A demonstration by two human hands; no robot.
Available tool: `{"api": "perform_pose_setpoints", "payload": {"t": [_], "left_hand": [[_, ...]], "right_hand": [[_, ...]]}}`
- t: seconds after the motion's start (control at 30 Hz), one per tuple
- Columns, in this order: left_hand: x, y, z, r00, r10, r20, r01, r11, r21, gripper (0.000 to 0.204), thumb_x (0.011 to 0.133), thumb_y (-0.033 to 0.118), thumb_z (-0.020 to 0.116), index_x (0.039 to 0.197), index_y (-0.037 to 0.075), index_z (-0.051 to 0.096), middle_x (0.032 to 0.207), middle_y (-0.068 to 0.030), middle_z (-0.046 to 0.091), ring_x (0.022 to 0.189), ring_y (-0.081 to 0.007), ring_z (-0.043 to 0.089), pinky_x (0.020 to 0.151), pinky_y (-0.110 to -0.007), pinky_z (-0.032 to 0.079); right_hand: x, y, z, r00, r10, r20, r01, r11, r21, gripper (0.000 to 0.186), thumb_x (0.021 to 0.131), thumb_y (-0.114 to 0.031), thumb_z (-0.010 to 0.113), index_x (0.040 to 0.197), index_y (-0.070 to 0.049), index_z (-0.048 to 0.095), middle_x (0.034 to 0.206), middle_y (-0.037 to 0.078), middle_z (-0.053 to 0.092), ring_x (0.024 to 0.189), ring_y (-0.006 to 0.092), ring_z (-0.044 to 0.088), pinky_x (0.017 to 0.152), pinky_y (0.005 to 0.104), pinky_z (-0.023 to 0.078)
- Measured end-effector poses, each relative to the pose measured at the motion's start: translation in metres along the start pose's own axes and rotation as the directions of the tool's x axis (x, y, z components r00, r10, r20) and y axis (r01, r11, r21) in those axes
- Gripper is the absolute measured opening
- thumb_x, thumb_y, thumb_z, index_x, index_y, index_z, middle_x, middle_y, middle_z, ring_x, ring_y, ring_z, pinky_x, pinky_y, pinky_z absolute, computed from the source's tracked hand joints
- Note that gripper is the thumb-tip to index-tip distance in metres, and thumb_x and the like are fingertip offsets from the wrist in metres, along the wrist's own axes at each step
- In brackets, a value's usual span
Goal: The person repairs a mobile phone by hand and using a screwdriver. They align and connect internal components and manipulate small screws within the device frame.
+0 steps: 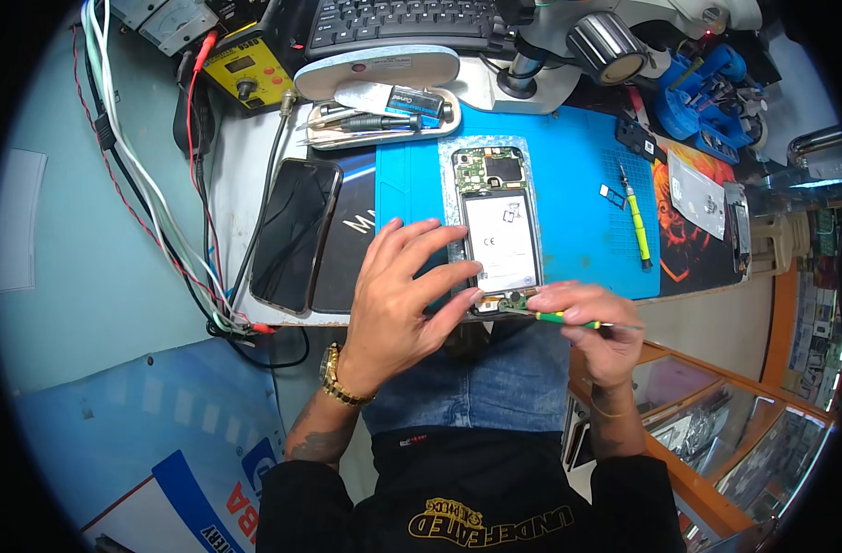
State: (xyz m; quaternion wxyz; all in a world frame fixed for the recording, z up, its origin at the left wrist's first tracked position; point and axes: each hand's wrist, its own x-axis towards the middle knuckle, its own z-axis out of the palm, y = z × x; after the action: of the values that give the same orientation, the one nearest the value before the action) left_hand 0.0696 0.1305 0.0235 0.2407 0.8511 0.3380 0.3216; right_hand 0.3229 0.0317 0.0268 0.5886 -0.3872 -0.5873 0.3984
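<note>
Uncovered phone [499,230] lies over the blue mat [577,230] directly before you, long axis running away from your body, circuit board [476,170] at the far end. Your left hand [395,300] is nearer its middle, fingers spread with tips at the left edge; whether they press or merely rest cannot be told. Your right hand [605,334], off the near right corner, pinches a green-handled tool [568,319], its shaft pointing leftward across the phone's near end.
</note>
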Motion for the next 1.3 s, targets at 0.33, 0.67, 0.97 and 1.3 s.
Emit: {"api": "perform_pose_setpoints", "payload": {"t": [0.33,0.67,0.97,1.3], "left_hand": [[0.005,0.018,-0.001,0.998,-0.058,0.0,0.058,0.994,0.096,0.033,0.075,0.024,0.094,0.103,0.015,0.08,0.131,-0.0067,0.071,0.131,-0.0332,0.062,0.119,-0.061,0.038],[0.008,0.02,-0.004,0.999,-0.033,0.039,0.029,0.994,0.107,0.032,0.075,0.021,0.094,0.103,0.015,0.08,0.13,-0.0053,0.072,0.13,-0.0328,0.063,0.12,-0.063,0.037],[-0.001,0.031,-0.002,0.997,0.08,0.019,-0.081,0.99,0.112,0.027,0.078,0.011,0.091,0.102,0.013,0.081,0.122,-0.0051,0.075,0.12,-0.0296,0.068,0.115,-0.062,0.043],[-0.073,0.018,0.009,0.909,-0.195,-0.369,0.121,0.969,-0.213,0.032,0.106,-0.004,0.052,0.132,-0.005,0.069,0.075,-0.0061,0.061,0.063,-0.0119,0.054,0.058,-0.026,0.041]], "right_hand": [[-0.019,0.004,-0.002,0.989,0.103,-0.104,-0.074,0.966,0.25,0.024,0.095,0.008,0.069,0.118,0.001,0.069,0.108,0.025,0.076,0.101,0.0376,0.077,0.096,0.0528,0.061],[-0.021,-0.003,-0.001,0.979,0.118,-0.168,-0.054,0.938,0.342,0.025,0.097,0.007,0.065,0.121,0.004,0.065,0.109,0.023,0.075,0.1,0.0353,0.077,0.094,0.0498,0.062],[-0.022,-0.026,-0.007,0.932,0.258,-0.253,-0.246,0.966,0.082,0.028,0.103,0.0,0.063,0.13,0.006,0.062,0.103,0.016,0.074,0.1,0.0263,0.075,0.088,0.0389,0.061],[0.004,-0.062,-0.125,0.703,-0.048,-0.709,-0.573,0.553,-0.605,0.034,0.097,-0.004,0.074,0.13,0.0,0.072,0.08,0.006,0.064,0.069,0.0125,0.055,0.064,0.0316,0.047]]}}
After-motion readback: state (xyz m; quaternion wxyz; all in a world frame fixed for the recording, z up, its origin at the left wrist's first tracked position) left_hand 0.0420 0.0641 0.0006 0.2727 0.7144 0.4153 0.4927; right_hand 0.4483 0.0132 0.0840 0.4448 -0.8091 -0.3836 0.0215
